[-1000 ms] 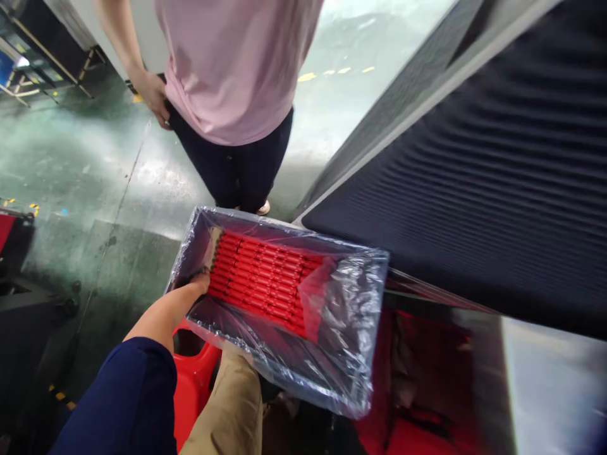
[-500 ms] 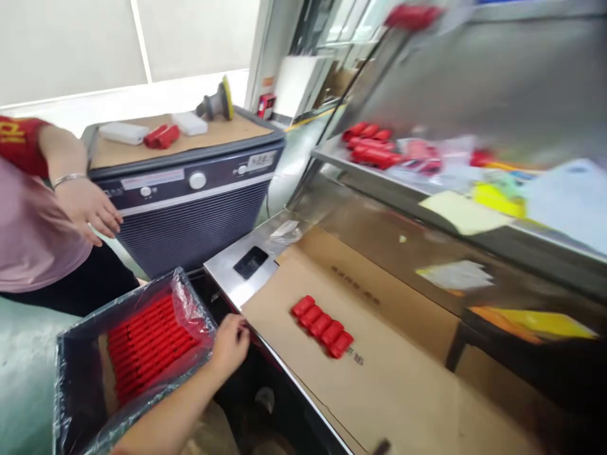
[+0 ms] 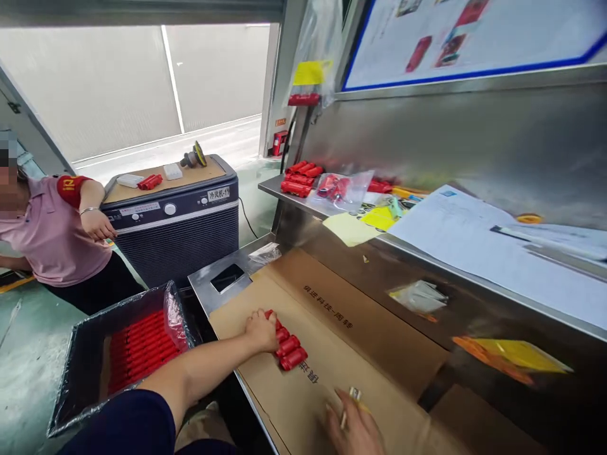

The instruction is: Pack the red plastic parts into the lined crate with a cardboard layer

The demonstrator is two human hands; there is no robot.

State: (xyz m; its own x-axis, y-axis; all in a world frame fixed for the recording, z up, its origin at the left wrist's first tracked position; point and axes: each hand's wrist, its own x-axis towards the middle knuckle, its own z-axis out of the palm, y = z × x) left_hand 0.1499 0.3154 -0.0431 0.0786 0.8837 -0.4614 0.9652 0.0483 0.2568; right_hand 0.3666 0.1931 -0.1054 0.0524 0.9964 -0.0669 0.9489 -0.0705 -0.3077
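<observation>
Resting on the cardboard sheet (image 3: 379, 354) at lower centre of the frame, the left hand (image 3: 260, 330) lies curled over the near end of a row of red cylinders (image 3: 289, 351), fingers touching them. They are glossy, short, and packed side by side; three show clear of the hand. The right hand (image 3: 353, 426), at the bottom edge, pinches a thin pale stick (image 3: 351, 399).

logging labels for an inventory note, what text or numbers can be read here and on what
"冷风机-1", last digit unclear: white sticker on the dark blue air cooler cabinet.
Dark Chinese print on the brown cardboard sheet: too blurred to quote surely.
More print beside the red plastic cylinders under the left hand: unreadable.
Blue-framed wall poster and white paper sheets: too small.
</observation>
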